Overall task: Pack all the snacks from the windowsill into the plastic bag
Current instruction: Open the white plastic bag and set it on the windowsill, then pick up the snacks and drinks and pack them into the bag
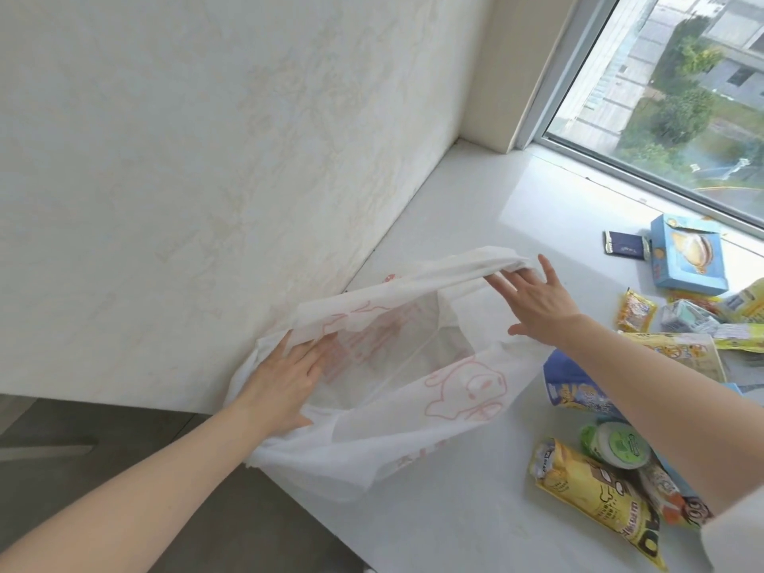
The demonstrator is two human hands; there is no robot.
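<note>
Spreading the plastic bag point(413, 390) wide now, one bag, white with pink cartoon prints, lying at the left end of the windowsill point(475, 208) right against the wall point(206, 138). My left hand point(285, 378) lies at the near-left side of the mouth with fingers straight, tips tucked under the rim. My right hand point(537, 303) reaches to the far side, fingers straight and fanned, tips against the bunched far rim, lifting it. Neither hand curls round anything. Looking into the mouth: I see only the bag's own white lining, no packet inside.

Counting the snacks, all lying to the right of the bag on the sill. One light blue box point(686, 254) far right by the window point(669, 97), one small dark sachet point(625, 242) just left of it. One orange-yellow packet point(634, 311), then a jumble of yellow and pale wrappers point(703, 320) at the right edge that I can't count apart. One blue bag point(578, 386) touching the plastic bag's right side, under my right forearm. One green-lidded cup point(618, 444) nearer, and one long yellow packet point(595, 498) nearest of all.
</note>
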